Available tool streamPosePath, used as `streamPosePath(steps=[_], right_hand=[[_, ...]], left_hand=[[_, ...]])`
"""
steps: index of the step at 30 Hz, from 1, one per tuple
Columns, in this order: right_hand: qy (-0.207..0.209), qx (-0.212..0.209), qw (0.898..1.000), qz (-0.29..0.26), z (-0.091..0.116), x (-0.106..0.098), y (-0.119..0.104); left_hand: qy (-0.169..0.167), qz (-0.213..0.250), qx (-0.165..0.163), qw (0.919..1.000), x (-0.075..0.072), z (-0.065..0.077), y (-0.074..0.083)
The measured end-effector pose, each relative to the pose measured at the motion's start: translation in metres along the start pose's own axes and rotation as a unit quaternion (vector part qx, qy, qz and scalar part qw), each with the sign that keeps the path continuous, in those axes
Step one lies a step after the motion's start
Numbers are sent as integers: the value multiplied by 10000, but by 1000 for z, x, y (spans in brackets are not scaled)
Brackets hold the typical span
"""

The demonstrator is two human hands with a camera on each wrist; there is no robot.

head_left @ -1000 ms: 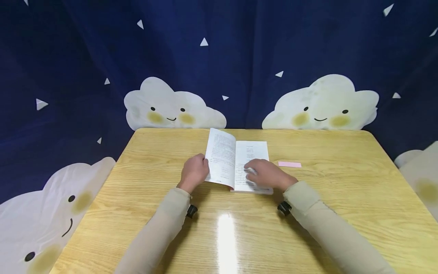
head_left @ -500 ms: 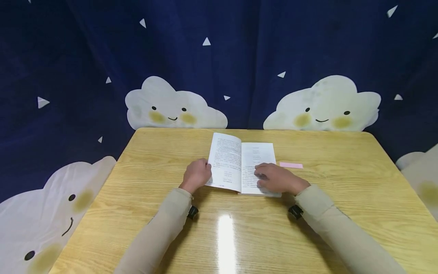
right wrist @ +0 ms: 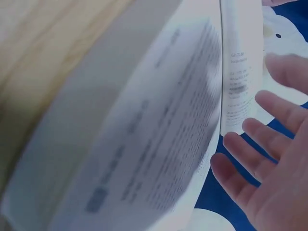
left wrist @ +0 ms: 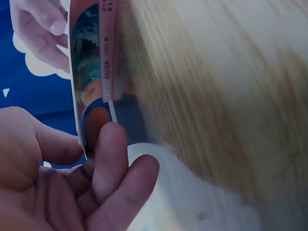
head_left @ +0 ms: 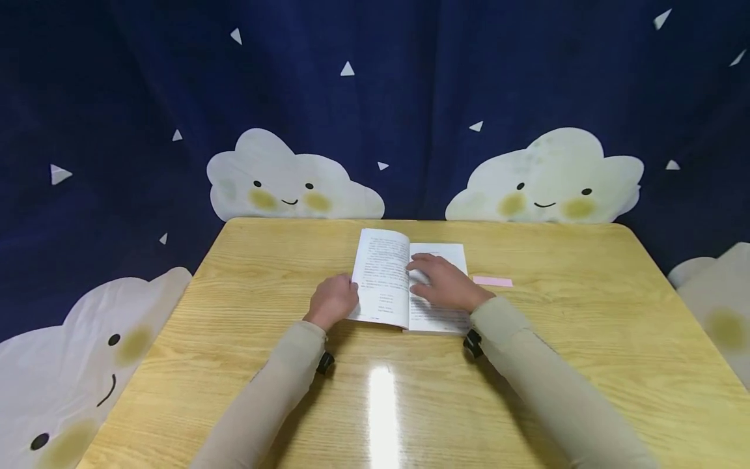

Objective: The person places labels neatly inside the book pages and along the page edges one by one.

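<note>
An open book (head_left: pixel 382 277) with printed pages lies at the middle of the wooden table, its left part tilted up. My left hand (head_left: pixel 334 299) pinches the lower left edge of that part between thumb and fingers. From the left wrist view, the hand (left wrist: pixel 57 183) grips beside a colourful cover (left wrist: pixel 89 45) with a pink spine (left wrist: pixel 108 62). Over the right page (head_left: pixel 442 319), my right hand (head_left: pixel 445 283) reaches toward the centre fold, fingers spread. In the right wrist view its fingers (right wrist: pixel 245 156) are loosely extended, with nothing between them.
A pink paper strip (head_left: pixel 493 281) lies on the wooden table (head_left: pixel 574 312) just right of the book. Behind the table hangs a dark blue curtain (head_left: pixel 410 98) with smiling clouds. A wristband with a black device (head_left: pixel 472 343) is under the right cuff.
The book's left part has come down from a steeper tilt, still in the left hand. My right hand has shifted up and left across the right page toward the fold.
</note>
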State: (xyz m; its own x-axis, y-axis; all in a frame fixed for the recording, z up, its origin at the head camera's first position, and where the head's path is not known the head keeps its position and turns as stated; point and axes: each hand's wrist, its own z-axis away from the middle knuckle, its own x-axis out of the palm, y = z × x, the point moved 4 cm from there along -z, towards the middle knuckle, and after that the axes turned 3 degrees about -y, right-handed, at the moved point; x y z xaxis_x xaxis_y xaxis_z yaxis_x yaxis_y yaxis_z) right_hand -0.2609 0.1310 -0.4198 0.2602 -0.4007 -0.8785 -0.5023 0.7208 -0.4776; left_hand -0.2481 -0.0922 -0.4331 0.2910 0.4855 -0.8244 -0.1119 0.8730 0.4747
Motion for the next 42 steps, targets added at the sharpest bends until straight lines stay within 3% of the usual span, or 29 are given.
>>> streamPosePath(steps=[5,9,11,14,17,19,23,28,32,42], right_hand=[[-233,75,9997,19,-13,10,-6],[-283,347,9986,267,-17,18,-8],[-272,423,9980,374,-18,20,-9],[-168,419,9977,504,-19,21,-9],[-122,414,9968,666,-19,22,-8],[-171,432,9962,736,-19,23,-7],[-233,477,9955,786,-17,25,-7],[-290,542,9951,774,-14,26,-9],[-319,723,9939,764,-9,23,-8],[-745,959,9897,754,-9,20,-6]], left_hand=[[371,-219,-5,9991,-4,4,-5],[825,-691,473,9931,-6,9,1],[1054,-1053,999,9838,-7,11,8],[1167,-1670,2045,9574,-5,13,21],[790,-1994,2826,9350,3,14,31],[420,-2014,3052,9298,10,14,35],[-252,-1691,2978,9392,23,12,36],[-785,-1419,2754,9476,32,10,35],[-921,-1589,2645,9467,32,8,40],[-779,-2079,2471,9432,30,3,44]])
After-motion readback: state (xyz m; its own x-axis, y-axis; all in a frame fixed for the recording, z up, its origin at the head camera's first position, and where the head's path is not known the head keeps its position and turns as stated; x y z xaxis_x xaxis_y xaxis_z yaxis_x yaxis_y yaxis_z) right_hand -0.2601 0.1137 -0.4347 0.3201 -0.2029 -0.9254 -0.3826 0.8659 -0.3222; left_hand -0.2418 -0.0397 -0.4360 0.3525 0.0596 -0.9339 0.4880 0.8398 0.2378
